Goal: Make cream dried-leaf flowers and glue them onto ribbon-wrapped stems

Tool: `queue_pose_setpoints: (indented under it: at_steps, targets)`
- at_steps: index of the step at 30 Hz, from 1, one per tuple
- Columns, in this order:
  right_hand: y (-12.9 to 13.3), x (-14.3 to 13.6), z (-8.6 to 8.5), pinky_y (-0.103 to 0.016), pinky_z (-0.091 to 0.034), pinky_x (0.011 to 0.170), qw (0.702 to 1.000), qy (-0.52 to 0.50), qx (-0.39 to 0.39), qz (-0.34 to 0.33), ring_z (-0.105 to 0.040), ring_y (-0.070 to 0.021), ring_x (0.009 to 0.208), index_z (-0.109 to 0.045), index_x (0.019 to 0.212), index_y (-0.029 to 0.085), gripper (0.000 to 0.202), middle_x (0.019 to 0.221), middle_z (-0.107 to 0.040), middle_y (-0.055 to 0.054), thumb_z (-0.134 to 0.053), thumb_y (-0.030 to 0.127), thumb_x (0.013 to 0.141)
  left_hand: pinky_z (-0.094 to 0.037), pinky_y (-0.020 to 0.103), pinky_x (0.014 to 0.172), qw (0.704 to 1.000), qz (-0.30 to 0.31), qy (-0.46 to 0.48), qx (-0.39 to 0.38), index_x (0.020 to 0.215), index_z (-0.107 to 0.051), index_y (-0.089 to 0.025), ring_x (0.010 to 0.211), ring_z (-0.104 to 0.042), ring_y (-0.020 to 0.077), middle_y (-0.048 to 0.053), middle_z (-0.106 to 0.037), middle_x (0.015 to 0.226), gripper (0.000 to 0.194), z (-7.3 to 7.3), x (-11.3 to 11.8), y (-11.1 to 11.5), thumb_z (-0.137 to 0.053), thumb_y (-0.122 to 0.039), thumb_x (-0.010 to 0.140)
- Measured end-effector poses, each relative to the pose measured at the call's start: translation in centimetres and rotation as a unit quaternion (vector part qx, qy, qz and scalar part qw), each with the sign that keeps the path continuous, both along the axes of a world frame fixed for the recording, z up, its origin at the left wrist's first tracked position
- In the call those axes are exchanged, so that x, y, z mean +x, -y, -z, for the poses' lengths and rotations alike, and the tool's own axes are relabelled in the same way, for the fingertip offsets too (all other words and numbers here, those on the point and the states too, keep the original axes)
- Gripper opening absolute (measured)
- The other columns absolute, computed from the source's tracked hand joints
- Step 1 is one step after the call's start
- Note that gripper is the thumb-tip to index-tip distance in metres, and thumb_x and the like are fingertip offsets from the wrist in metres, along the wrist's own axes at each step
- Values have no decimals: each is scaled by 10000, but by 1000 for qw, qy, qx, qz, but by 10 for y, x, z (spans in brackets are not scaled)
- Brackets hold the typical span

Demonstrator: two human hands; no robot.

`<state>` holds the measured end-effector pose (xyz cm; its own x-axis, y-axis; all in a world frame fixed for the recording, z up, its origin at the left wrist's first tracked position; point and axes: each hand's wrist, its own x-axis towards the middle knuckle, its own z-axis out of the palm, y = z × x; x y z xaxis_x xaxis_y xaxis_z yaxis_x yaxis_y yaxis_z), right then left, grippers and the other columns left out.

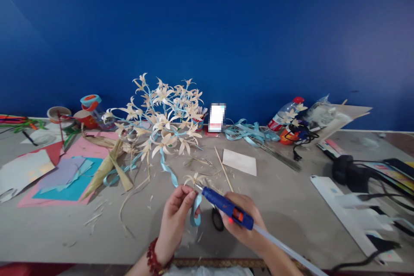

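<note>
My left hand point(179, 208) pinches a pale handmade flower point(195, 178) low on its stem, with a light blue ribbon point(196, 213) hanging from the fingers in a loop. Wrapped in my right hand point(250, 217) is a blue hot glue gun point(227, 207), a long glue stick trailing from its rear and a red light showing on its side. Its nozzle points left and meets the base of the flower, though I cannot tell whether it touches. Black scissor handles point(217, 219) lie partly hidden beneath the glue gun.
Behind my left hand stands a spray of finished pale flowers point(164, 116) on blue-wrapped stems. Coloured paper point(69, 181) and dried husks point(105, 168) lie left. A white card point(239, 162), tangled blue ribbon point(247, 133) and a bottle point(284, 114) sit right. A power strip point(343, 215) with cables lies far right.
</note>
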<state>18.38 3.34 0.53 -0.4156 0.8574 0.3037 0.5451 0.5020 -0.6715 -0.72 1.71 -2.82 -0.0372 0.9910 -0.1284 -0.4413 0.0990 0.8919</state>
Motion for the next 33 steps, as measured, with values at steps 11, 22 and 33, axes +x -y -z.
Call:
queue_pose_setpoints:
  at_steps: [11, 22, 33]
  targets:
    - [2, 1, -1, -243, -358, 553, 1000, 22, -8, -7, -479, -136, 550, -393, 675, 219, 201, 596, -459, 27, -488, 297, 835, -407, 204, 504, 1000, -8, -4, -2, 806, -585, -177, 505, -506, 88, -38, -540, 617, 211, -2, -1, 1, -630, -372, 869]
    - [1, 3, -5, -242, -330, 537, 1000, 20, -17, -15, -460, -125, 532, -376, 662, 217, 238, 588, -434, 36, -490, 314, 847, -420, 217, 518, 1000, -6, -11, 2, 796, -587, -173, 513, -498, 98, -26, -555, 607, 230, 0, -1, 1, -620, -389, 870]
    - [0, 2, -9, -241, -335, 524, 1000, 14, -5, -21, -470, -123, 518, -379, 655, 218, 216, 576, -448, 38, -485, 272, 834, -407, 215, 535, 1000, -4, 13, 7, 800, -592, -170, 539, -486, 95, -22, -535, 640, 235, -2, -1, 2, -615, -391, 875]
